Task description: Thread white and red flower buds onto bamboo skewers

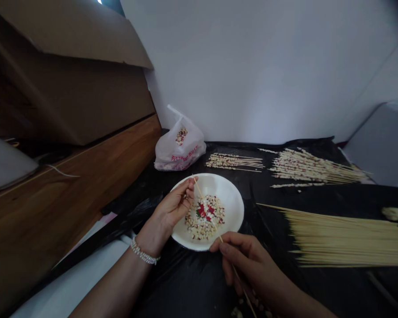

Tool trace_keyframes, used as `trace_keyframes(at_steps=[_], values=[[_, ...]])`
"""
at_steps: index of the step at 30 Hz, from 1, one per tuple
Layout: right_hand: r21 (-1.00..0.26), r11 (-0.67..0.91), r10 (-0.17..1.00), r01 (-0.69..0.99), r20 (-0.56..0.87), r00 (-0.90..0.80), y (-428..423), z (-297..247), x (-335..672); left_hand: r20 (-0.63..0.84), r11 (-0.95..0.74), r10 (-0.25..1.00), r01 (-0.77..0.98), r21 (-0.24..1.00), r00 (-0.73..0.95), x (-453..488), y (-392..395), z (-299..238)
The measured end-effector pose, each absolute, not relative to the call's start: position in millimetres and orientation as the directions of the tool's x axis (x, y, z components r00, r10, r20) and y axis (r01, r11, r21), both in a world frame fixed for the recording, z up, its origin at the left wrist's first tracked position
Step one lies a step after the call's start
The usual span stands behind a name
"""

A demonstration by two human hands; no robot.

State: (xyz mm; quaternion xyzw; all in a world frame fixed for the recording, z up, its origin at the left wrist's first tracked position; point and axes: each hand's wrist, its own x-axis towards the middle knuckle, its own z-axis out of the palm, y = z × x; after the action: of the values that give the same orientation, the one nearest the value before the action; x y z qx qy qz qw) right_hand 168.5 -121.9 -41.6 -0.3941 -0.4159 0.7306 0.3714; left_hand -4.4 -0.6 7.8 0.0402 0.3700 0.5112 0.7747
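A white bowl (234, 201) of small pale kernels with a few red bits sits on the black sheet in front of me. My right hand (245, 260) is closed on a thin bamboo skewer (207, 207) that slants up over the bowl, its tip near the far rim. My left hand (174, 207) rests at the bowl's left rim, fingers pinched together beside the skewer's tip; what they hold is too small to make out. A beaded bracelet circles my left wrist.
A pile of bare skewers (348, 238) lies to the right. Filled skewers lie in two heaps (235, 161) (313, 170) at the back. A white plastic bag (179, 148) sits behind the bowl. A wooden ledge (69, 190) and cardboard box (76, 75) rise at left.
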Motion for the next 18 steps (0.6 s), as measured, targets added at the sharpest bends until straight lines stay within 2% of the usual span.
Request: trace_keyframes(at_steps=[5,12,18], values=[[-0.899,-0.381,0.871,-0.216,-0.27,-0.409,-121.0,-40.4,168.1,-0.563,0.405,0.824,-0.759,0.509,0.062,-1.9,-1.2,11.6],[-0.898,-0.391,0.866,-0.204,-0.283,-0.411,-121.8,-40.4,166.9,-0.505,0.436,0.856,-0.681,0.588,0.111,-6.4,-1.4,2.9],[-0.902,-0.382,0.869,-0.201,-0.277,-0.411,-121.2,-42.9,165.8,-0.544,0.425,0.836,-0.709,0.563,0.07,-1.9,-7.3,11.8]])
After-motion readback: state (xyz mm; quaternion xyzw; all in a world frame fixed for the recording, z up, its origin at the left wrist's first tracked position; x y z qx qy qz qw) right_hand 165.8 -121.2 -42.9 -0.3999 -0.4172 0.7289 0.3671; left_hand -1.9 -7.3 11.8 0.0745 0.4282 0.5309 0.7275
